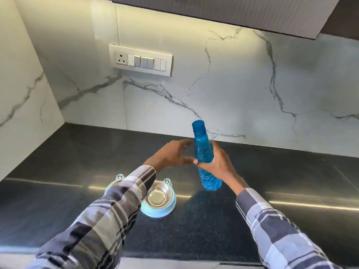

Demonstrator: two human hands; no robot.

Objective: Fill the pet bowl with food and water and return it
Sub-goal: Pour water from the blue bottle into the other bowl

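A blue plastic water bottle point(203, 152) with its cap on is held upright, slightly tilted, above the black countertop point(194, 226). My right hand point(219, 164) grips its middle. My left hand point(171, 154) hovers just left of the bottle, fingers curled apart, holding nothing. Below my left forearm sits a light-blue double pet bowl point(161, 210). Its right steel cup point(157, 197) looks empty. The left cup is mostly hidden by my plaid sleeve.
A marble backsplash point(233, 90) rises behind the counter and a side wall closes the left. A switch and socket panel point(140, 60) is mounted on the backsplash. A dark cabinet hangs overhead. The counter's front edge runs along the bottom.
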